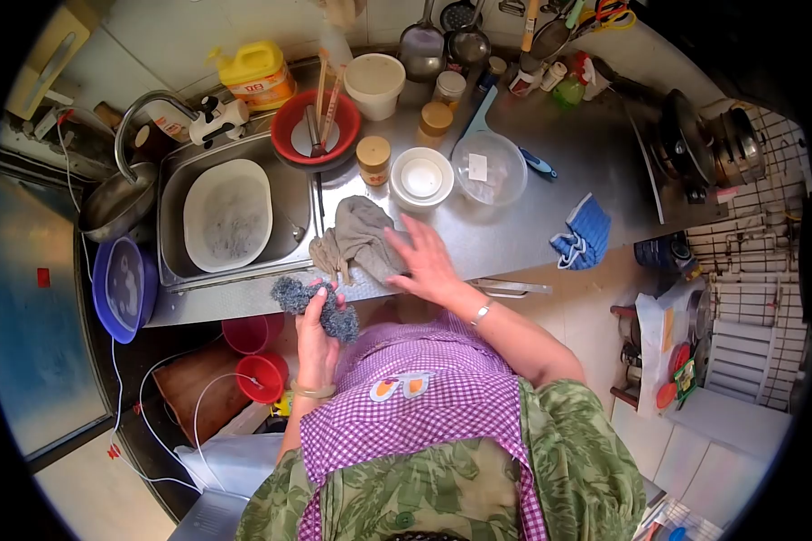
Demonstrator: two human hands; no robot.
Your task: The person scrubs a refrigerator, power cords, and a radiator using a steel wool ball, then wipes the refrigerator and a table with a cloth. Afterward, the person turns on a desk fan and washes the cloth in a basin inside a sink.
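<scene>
My left hand (pixel 316 347) is closed around a dark grey, fuzzy scrubber (pixel 338 320), held just off the front edge of the steel counter. My right hand (pixel 429 263) has its fingers spread, palm down, at the right side of a crumpled grey-beige cloth (pixel 363 236). The fingertips look close to the cloth; whether they press on it I cannot tell. Behind the cloth stand a stack of white bowls (pixel 421 178) and a jar with a tan lid (pixel 373 160). A clear plastic bowl (pixel 489 169) sits right of them.
On the left, a steel sink (pixel 167 230) holds a white basin (pixel 192 216) under a curved faucet (pixel 135 113). A red bowl (pixel 284 135) with utensils stands beside a white tub (pixel 375 83). A blue cloth (pixel 586 233) lies at the counter's front edge. Pots (pixel 740 144) stand far right.
</scene>
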